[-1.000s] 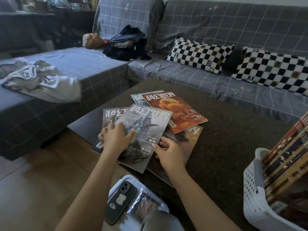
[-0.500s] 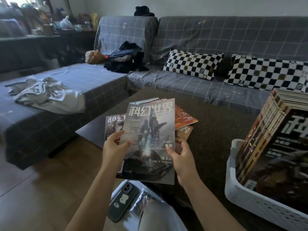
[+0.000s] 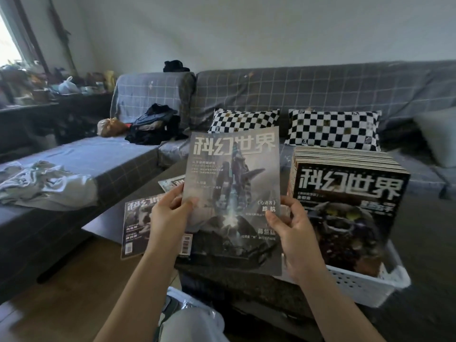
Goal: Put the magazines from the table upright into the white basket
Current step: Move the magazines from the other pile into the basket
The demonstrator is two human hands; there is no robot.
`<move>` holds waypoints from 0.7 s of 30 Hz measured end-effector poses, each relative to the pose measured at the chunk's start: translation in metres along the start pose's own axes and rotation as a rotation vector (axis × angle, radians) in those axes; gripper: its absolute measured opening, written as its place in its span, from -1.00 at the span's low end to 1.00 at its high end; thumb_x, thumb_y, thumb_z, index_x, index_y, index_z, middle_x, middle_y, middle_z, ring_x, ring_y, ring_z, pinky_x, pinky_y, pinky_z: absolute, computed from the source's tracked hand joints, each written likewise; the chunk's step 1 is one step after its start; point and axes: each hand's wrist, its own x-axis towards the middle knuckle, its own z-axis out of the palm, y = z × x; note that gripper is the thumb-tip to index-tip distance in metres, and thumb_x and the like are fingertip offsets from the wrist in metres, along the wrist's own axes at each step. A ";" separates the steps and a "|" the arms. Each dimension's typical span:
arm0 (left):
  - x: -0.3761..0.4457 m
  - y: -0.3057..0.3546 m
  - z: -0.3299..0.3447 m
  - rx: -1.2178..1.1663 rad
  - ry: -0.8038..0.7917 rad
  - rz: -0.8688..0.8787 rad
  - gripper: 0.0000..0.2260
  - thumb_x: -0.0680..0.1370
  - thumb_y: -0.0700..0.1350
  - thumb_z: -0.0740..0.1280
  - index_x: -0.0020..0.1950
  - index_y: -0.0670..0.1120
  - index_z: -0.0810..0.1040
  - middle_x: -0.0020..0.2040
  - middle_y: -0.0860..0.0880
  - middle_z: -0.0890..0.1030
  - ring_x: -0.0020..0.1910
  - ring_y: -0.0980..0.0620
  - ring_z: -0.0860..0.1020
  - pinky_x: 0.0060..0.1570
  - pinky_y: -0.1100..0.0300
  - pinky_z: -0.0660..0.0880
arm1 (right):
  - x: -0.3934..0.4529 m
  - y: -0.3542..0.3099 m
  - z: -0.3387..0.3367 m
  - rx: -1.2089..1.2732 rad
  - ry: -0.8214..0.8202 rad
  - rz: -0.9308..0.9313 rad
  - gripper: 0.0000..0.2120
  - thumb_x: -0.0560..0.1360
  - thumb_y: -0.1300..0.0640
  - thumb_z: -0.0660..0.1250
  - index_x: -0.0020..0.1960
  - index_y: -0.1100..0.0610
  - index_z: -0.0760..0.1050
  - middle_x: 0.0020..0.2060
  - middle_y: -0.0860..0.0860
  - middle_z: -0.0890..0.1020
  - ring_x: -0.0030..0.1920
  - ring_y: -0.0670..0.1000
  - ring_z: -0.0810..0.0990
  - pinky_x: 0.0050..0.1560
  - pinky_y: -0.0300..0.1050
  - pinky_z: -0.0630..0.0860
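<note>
Above table [image 3: 419, 255]: your left hand [image 3: 170, 215] and right hand [image 3: 293, 230] pinch grey magazine [image 3: 234, 193] edges, upright, ready for white basket [image 3: 357, 285] beside it.

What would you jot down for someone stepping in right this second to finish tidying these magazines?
Left hand grips the left edge of the grey magazine, right hand grips its right edge; it is held upright in the air, to the left of the white basket.
Done: a row of magazines already stands upright in the basket.
Left: slot the held one in, then fetch the magazines on the table; at least two show behind the held one.
</note>
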 end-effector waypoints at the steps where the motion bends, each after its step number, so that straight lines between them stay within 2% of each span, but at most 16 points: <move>1: -0.004 0.002 0.011 -0.031 -0.028 0.010 -0.67 0.54 -0.26 0.33 0.30 -0.05 0.53 -0.02 -0.06 0.71 -0.08 -0.05 0.69 -0.23 0.13 0.63 | -0.003 -0.007 -0.011 -0.017 0.015 -0.018 -0.82 0.51 0.22 0.33 0.04 -0.04 0.47 -0.19 -0.06 0.71 -0.15 -0.11 0.66 -0.19 -0.28 0.54; 4: -0.013 0.005 0.048 -0.089 -0.105 0.041 -0.67 0.55 -0.27 0.31 0.32 -0.08 0.52 0.01 -0.09 0.70 -0.04 -0.10 0.68 -0.13 0.03 0.64 | -0.010 -0.024 -0.046 -0.063 0.076 -0.073 -0.82 0.52 0.18 0.33 0.06 -0.05 0.47 -0.17 -0.10 0.70 -0.11 -0.10 0.66 -0.12 -0.22 0.53; 9: -0.023 0.001 0.102 -0.169 -0.186 0.052 -0.66 0.54 -0.27 0.34 0.31 -0.07 0.53 -0.02 -0.04 0.71 -0.02 -0.10 0.67 -0.05 -0.03 0.61 | -0.020 -0.043 -0.096 -0.098 0.177 -0.134 -0.78 0.51 0.21 0.32 0.07 -0.06 0.47 -0.10 -0.10 0.69 -0.08 -0.11 0.66 -0.19 -0.30 0.55; 11: -0.028 -0.003 0.122 -0.175 -0.208 0.061 -0.69 0.54 -0.26 0.34 0.27 -0.05 0.55 -0.05 0.01 0.72 -0.02 -0.08 0.67 -0.01 -0.04 0.61 | -0.022 -0.047 -0.114 -0.109 0.228 -0.129 -0.77 0.51 0.21 0.32 0.07 -0.09 0.47 -0.11 -0.11 0.70 -0.10 -0.12 0.66 -0.19 -0.27 0.54; 14: -0.034 -0.011 0.147 -0.179 -0.238 0.056 -0.74 0.54 -0.26 0.34 0.16 0.02 0.58 -0.05 0.02 0.72 -0.05 -0.02 0.68 -0.09 0.08 0.62 | -0.024 -0.049 -0.136 -0.137 0.309 -0.121 -0.77 0.52 0.20 0.32 0.06 -0.12 0.46 -0.12 -0.11 0.70 -0.12 -0.12 0.66 -0.20 -0.25 0.54; 16: -0.036 -0.018 0.160 -0.150 -0.234 0.074 -0.73 0.54 -0.28 0.34 0.18 -0.02 0.58 -0.07 0.06 0.72 -0.09 0.05 0.69 -0.16 0.20 0.62 | -0.024 -0.047 -0.147 -0.172 0.367 -0.117 -0.76 0.52 0.19 0.32 0.02 -0.16 0.45 -0.12 -0.09 0.70 -0.13 -0.13 0.66 -0.22 -0.26 0.52; 19: -0.036 -0.028 0.173 -0.074 -0.203 0.126 -0.75 0.53 -0.29 0.35 0.16 -0.05 0.60 -0.10 0.12 0.71 -0.10 0.12 0.67 -0.14 0.24 0.61 | -0.022 -0.038 -0.156 -0.253 0.411 -0.096 -0.77 0.52 0.17 0.32 -0.01 -0.17 0.42 -0.17 -0.14 0.71 -0.19 -0.19 0.65 -0.23 -0.27 0.46; 21: -0.037 -0.034 0.178 -0.071 -0.190 0.152 -0.74 0.53 -0.29 0.34 0.06 0.04 0.63 -0.10 0.11 0.71 -0.10 0.13 0.67 -0.15 0.27 0.59 | -0.020 -0.031 -0.160 -0.287 0.405 -0.082 -0.79 0.52 0.18 0.31 0.01 -0.13 0.42 -0.17 -0.15 0.70 -0.19 -0.19 0.65 -0.28 -0.31 0.49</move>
